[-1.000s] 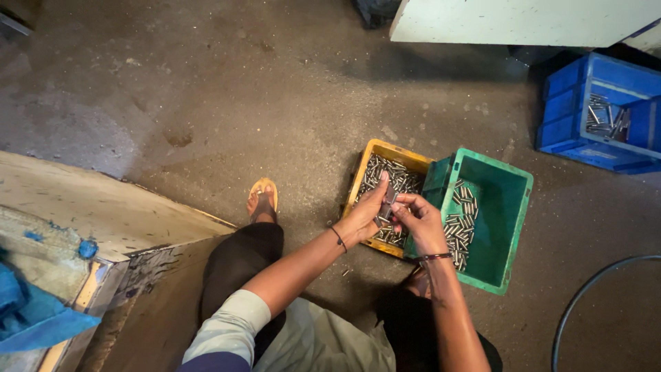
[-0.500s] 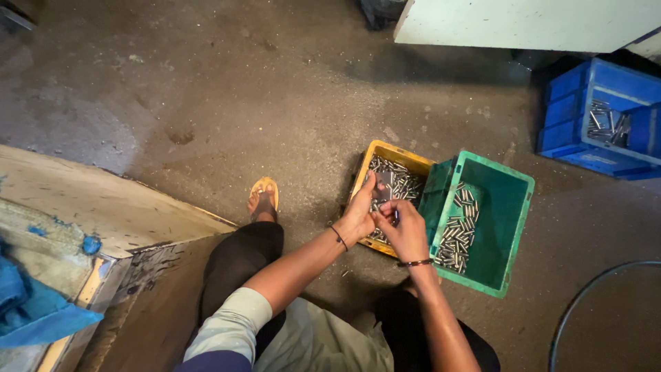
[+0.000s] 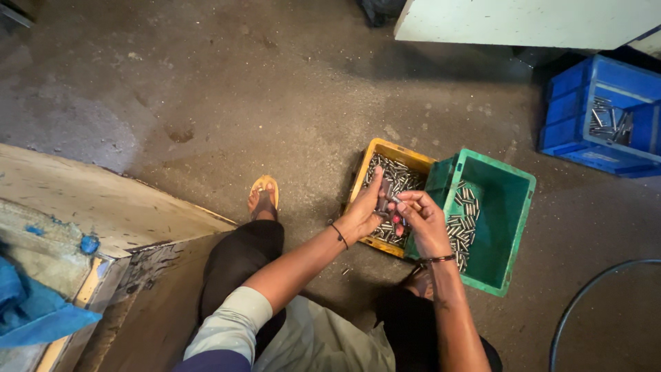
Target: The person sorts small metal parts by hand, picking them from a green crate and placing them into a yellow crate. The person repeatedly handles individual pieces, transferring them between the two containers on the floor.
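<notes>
My left hand and my right hand meet over the near edge of a yellow bin full of small metal cylinders. Both hands pinch a few of these cylinders between the fingers, fingertips touching. Right beside it stands a green bin, tilted, with several more metal cylinders piled on its left side. The right hand hovers at the border between the two bins.
A blue crate with metal parts sits at the far right. A pale machine panel runs along the top. A worn wooden platform with a blue cloth lies to the left. My sandalled foot rests on the concrete floor. A black hose curves at the lower right.
Both hands have stayed over the yellow bin, with the right hand shifting slightly down and left, closer to the left hand. The bins have not moved.
</notes>
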